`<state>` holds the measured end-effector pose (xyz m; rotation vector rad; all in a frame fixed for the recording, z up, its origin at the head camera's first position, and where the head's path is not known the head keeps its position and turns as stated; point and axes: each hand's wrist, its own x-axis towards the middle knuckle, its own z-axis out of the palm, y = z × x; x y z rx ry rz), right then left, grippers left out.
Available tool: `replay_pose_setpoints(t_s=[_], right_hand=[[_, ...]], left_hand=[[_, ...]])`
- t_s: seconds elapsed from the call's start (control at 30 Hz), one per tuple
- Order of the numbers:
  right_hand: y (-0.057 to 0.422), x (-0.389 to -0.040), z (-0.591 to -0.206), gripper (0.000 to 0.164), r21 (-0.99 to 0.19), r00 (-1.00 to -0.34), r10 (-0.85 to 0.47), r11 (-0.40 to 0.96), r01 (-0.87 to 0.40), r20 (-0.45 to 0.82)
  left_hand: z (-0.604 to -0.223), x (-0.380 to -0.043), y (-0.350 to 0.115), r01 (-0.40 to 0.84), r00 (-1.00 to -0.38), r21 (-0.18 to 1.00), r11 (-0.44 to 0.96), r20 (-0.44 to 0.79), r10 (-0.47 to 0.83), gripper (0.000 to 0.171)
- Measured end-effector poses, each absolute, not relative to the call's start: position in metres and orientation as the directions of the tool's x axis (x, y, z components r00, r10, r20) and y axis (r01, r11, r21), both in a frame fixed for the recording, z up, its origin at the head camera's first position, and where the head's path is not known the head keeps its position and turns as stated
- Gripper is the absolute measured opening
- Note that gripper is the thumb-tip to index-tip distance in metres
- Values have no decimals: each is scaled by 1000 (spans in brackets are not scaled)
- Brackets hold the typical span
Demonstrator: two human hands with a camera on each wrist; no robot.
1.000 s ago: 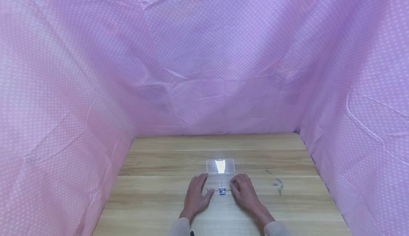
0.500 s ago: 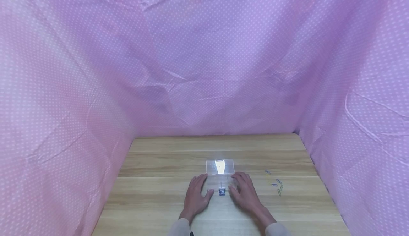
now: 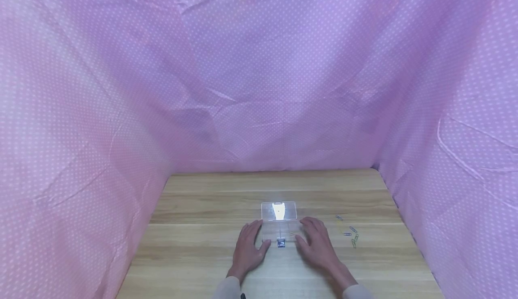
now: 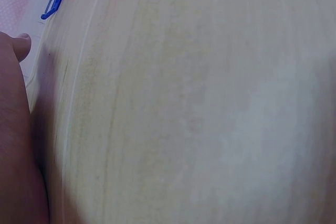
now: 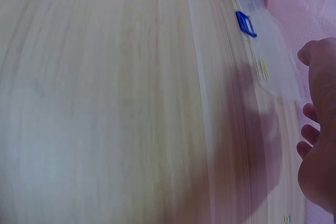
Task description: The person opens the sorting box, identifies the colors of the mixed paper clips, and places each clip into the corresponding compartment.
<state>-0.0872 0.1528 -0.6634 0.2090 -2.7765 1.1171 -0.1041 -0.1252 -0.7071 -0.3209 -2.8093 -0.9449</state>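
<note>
A clear plastic compartment box (image 3: pixel 270 231) lies on the table with its lid (image 3: pixel 289 210) laid back. Its blue latch (image 3: pixel 281 243) faces the person. My left hand (image 3: pixel 247 250) holds the box's left end, thumb at the front corner and fingers along the side toward the back. In the right wrist view, a yellow paper clip (image 5: pixel 263 70) lies in the box's right part. My right hand (image 3: pixel 317 247) is just right of the box, thumb and fingers apart, with nothing seen between them. Whether its fingertips touch the box I cannot tell.
Several loose paper clips lie on the wooden table (image 3: pixel 194 245) to the right, among them a blue clip (image 3: pixel 354 229) and a green clip (image 3: pixel 354 243). Pink dotted cloth (image 3: pixel 259 137) hangs around the table's back and sides.
My right hand's fingers, bunched over the box's right part a second ago, have spread and drawn back to the right. A yellow paper clip now shows there. The left hand stays put.
</note>
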Motion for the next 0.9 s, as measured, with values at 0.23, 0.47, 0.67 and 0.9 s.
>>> replay_pose_setpoints(t_s=[0.23,0.47,0.67,0.9], right_hand=[[181,-87,-669,56,-644,-966,-29,741,-193,256],[212,-87,-675,53,-643,-956,19,744,-182,293],[233,-89,-675,53,-630,-940,26,748,-207,340],[249,-89,-674,53,-648,-936,61,737,-192,347]], left_hand=[[-706,-104,-125,267,-960,580,770,230,159,70],[-706,-104,-125,270,-959,583,766,234,160,71],[-703,-104,-125,218,-976,610,762,160,151,72],[-700,-104,-124,203,-979,616,761,138,150,71]])
